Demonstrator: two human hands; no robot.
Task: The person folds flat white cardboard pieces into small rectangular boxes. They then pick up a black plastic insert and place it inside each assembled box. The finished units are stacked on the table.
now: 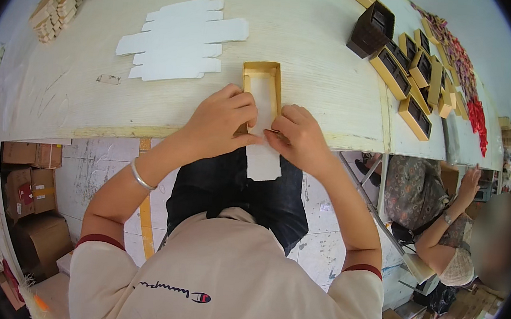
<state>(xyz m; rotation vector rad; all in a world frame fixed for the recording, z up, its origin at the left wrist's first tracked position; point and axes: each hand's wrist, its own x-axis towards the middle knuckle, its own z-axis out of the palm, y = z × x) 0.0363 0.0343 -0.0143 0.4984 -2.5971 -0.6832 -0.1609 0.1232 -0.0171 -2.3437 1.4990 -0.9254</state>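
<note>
A narrow gold cardboard box (263, 68) with a white inside lies at the table's front edge, its near end unfolded and its white flap hanging over my lap. My left hand (225, 120) is closed on the box's left wall near that end. On the opposite side, my right hand (298, 136) pinches the right wall and a small folded tab. My fingers partly hide the near corners. Flat white box blanks (181, 38) lie beyond my left hand, with toothed edges.
Gold boxes with dark inserts (390, 74) cluster at the right, beside a stack of dark brown trays (372, 29). Red wrapped pieces (475, 122) lie farther right. Folded gold blanks (58, 8) are stacked far left. A co-worker (440, 220) sits at the right.
</note>
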